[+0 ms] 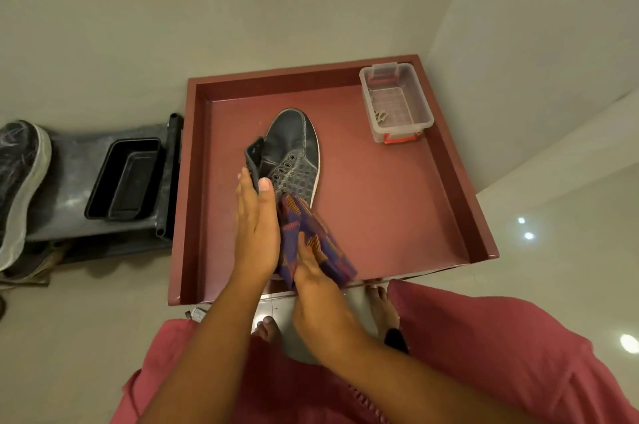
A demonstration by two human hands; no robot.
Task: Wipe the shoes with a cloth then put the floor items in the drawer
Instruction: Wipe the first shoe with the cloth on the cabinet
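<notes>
- While the left hand (257, 219) grips the dark shoe (294, 153) by its tongue and collar, thumb on one side and fingers on the other, the wiping stage looks to be underway rather than finished.
- The right hand (316, 271) clutches a purple patterned cloth (311, 236); its fingers are buried in the folds, and the cloth's far end lies against the heel side of the shoe, just below the left thumb.
- This shoe sits over the open red drawer (397, 216), toe pointing away from the fingertips; whether its sole rests on the drawer floor or is lifted slightly I cannot tell.
- A second shoe (20, 181) sits well to the left of both hands, on a grey stand (69, 174) beside a black tub (124, 178). Nothing shows whether it has been wiped, so I judge it as likely still to do.
- A clear plastic box (397, 101) with red clips already sits in the far corner of the drawer, beyond the fingertips and to their right.
- A small item (195, 314) lies on the floor at the drawer's near edge, beside the left forearm; it is too small to identify.
- Left, as I read it: finish wiping, handle the other shoe, gather what remains on the floor, and shut the drawer.
</notes>
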